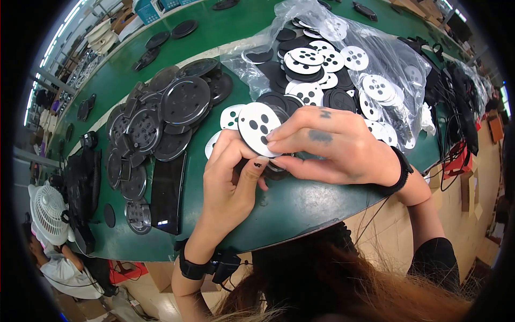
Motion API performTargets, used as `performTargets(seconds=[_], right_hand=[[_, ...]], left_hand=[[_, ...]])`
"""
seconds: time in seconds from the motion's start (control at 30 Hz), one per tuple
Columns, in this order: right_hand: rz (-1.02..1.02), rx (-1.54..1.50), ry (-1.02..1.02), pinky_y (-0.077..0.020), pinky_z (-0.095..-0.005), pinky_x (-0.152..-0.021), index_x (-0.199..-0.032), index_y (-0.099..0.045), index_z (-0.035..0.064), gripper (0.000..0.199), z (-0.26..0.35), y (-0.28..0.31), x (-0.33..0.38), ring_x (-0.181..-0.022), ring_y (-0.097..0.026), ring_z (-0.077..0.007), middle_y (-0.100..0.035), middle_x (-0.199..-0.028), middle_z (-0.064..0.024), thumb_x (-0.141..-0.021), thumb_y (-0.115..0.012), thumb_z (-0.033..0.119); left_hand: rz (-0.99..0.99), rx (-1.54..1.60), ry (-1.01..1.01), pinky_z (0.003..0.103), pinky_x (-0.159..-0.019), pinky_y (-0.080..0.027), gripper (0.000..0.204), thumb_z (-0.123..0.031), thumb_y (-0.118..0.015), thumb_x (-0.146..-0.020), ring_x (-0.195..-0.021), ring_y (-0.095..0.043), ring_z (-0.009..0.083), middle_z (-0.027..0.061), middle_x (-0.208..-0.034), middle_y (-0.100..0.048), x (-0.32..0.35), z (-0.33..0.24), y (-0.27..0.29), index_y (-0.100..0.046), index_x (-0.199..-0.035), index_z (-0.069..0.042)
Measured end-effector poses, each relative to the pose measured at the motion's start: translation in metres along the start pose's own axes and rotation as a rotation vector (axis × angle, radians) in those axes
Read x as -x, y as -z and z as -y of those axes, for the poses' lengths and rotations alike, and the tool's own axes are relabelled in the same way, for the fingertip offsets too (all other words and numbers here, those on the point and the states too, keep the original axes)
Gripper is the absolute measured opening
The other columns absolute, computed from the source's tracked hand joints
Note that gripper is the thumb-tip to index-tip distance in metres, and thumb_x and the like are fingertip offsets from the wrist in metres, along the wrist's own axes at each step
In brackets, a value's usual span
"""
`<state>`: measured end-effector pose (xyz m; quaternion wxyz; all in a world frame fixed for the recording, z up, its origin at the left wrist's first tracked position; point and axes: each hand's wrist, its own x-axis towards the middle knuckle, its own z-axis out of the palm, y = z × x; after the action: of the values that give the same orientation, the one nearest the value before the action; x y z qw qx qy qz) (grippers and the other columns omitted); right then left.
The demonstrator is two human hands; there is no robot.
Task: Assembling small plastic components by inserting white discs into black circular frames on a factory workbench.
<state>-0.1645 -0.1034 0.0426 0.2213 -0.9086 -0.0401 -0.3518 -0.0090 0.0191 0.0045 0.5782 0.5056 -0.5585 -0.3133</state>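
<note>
A round white disc with several dark oval spots (256, 129) is held up over the near part of the table. The fingers of my left hand (230, 180) support it from below and behind, with the thumb at its lower edge. My right hand (332, 145) pinches the disc's right edge between thumb and fingertips. Beneath my hands some dark round parts show only in part. Just left of the held disc lies a similar white disc (230, 117). Beyond my hands, a pile of white and black discs (307, 94) spills from a clear plastic bag (397, 59).
Left of my hands is a heap of glossy black round plastic parts (185, 101). A black rectangular panel (168, 193) lies near the green table's (300, 206) front edge. More black parts (184, 29) are along the far left. A white fan (48, 212) stands beyond the left edge.
</note>
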Motion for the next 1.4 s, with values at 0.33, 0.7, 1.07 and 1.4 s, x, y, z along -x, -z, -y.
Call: performTargets(seconds=[0.33,0.7,1.07,1.4], right_hand=[[0.058,-0.131,-0.06,-0.05,-0.0309,-0.062,-0.084,-0.064,-0.0007,0.014,-0.001,0.004,-0.001,-0.072,-0.062,-0.0246,-0.062,-0.085,-0.0099,-0.072,-0.068,0.004],[0.045,-0.223,-0.061,-0.0485,-0.0328,-0.059,-0.08,-0.061,-0.0019,0.01,-0.004,0.002,0.002,-0.07,-0.059,-0.0263,-0.057,-0.082,-0.0096,-0.074,-0.065,0.005],[-0.038,0.133,0.05,-0.0493,-0.0317,-0.056,-0.074,-0.057,-0.0012,0.015,-0.001,-0.009,0.009,-0.067,-0.056,-0.0237,-0.052,-0.075,-0.0083,-0.066,-0.068,0.006],[-0.261,-0.251,-0.478,-0.0524,-0.0229,-0.062,-0.082,-0.064,-0.0031,0.009,-0.017,0.016,-0.006,-0.07,-0.063,-0.0115,-0.063,-0.081,-0.006,-0.075,-0.063,0.003]], left_hand=[[-0.028,0.005,-0.009,0.02,-0.049,-0.045,0.015,-0.007,-0.054,-0.089,-0.067,-0.05,0.0087,0.0076,-0.091,-0.045,0.0,-0.003,-0.004,-0.052,-0.079,0.004],[-0.028,-0.016,-0.032,0.02,-0.049,-0.045,0.014,-0.005,-0.054,-0.088,-0.066,-0.051,0.0093,0.0081,-0.09,-0.044,0.001,0.0,-0.004,-0.052,-0.078,0.004],[0.0,-0.175,-0.054,0.02,-0.049,-0.043,0.009,-0.003,-0.055,-0.086,-0.07,-0.051,0.0096,0.0082,-0.092,-0.045,0.0,0.001,-0.001,-0.053,-0.08,0.004],[-0.103,0.019,0.031,0.02,-0.053,-0.037,0.006,0.002,-0.058,-0.075,-0.067,-0.046,0.0089,0.0087,-0.09,-0.048,0.003,-0.008,0.002,-0.052,-0.075,0.003]])
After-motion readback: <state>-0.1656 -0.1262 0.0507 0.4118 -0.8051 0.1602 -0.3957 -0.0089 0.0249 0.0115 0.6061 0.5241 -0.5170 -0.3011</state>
